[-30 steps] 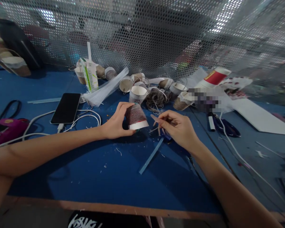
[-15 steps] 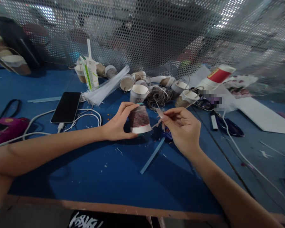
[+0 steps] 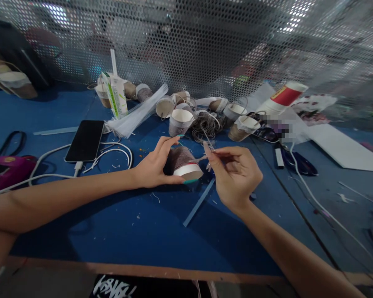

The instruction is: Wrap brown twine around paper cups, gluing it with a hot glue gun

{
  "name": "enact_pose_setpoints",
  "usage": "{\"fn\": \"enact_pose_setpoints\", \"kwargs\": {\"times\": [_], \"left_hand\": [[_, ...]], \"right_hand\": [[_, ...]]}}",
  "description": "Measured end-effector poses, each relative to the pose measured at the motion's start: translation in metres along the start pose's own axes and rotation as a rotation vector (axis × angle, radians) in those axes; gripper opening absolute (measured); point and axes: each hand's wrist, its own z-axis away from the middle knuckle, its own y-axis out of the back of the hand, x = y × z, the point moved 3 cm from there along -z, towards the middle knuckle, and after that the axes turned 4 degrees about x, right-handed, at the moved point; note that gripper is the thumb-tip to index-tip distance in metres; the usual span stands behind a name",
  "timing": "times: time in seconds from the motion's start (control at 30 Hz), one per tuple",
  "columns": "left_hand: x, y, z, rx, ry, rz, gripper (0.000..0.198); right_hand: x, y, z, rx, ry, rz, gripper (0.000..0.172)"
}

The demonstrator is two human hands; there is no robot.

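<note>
Overall, a perforated metal screen [image 3: 161, 45] backs the blue table [image 3: 124, 236]. Left hand [image 3: 152, 167]: curved into a wide C around the wrapped cup [image 3: 182, 160], thumb at the white rim, fingers reaching toward the other end. Judged reason: holding it end to end leaves the yarn-covered wall on the right free of fingers. Right hand [image 3: 238, 176]: thumb and fingertips brought together in a fine pinch on a yarn strand [image 3: 201, 158], probably for control of its tension. Phone [image 3: 85, 140]: flat beyond the left forearm, cable plugged in, which likely explains its spot. Yarn tangle [image 3: 207, 124]: beyond and between the hands, presumably placed for easy reach; whether the pinched strand comes from it, cannot tell. Wrapped cup: between the hands, low over the table, contact with the surface not determinable. Orientation: tipped, not upright; wide rim end points toward the person and slightly right, narrow end away and slightly left, partly hidden by fingers. Long axis thus runs near to far on a slight slant. Yarn strand: bridges the short gap from the cup's right side to the pinch, roughly crosswise to that axis.
</note>
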Motion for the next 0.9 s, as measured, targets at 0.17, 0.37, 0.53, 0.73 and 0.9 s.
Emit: {"fn": "enact_pose_setpoints", "kwargs": {"times": [0.17,0.37,0.53,0.73,0.9], "left_hand": [[0.004,0.0,-0.002,0.053,-0.025,-0.013,0.096],[0.011,0.002,-0.007,0.095,-0.167,0.072,0.093],[0.017,0.003,-0.01,0.132,-0.254,0.067,0.08],[0.021,0.002,-0.01,0.182,-0.392,0.055,0.061],[0.021,0.0,-0.009,0.21,-0.392,0.034,0.054]], "right_hand": [[0.006,-0.005,0.003,0.019,-0.002,-0.04,0.013],[0.01,-0.006,0.006,-0.011,-0.08,-0.078,0.012],[0.011,-0.004,0.007,-0.025,-0.084,-0.066,0.011],[0.014,-0.003,0.009,-0.032,-0.086,-0.05,0.01],[0.012,-0.001,0.009,-0.051,-0.053,-0.002,0.007]]}}
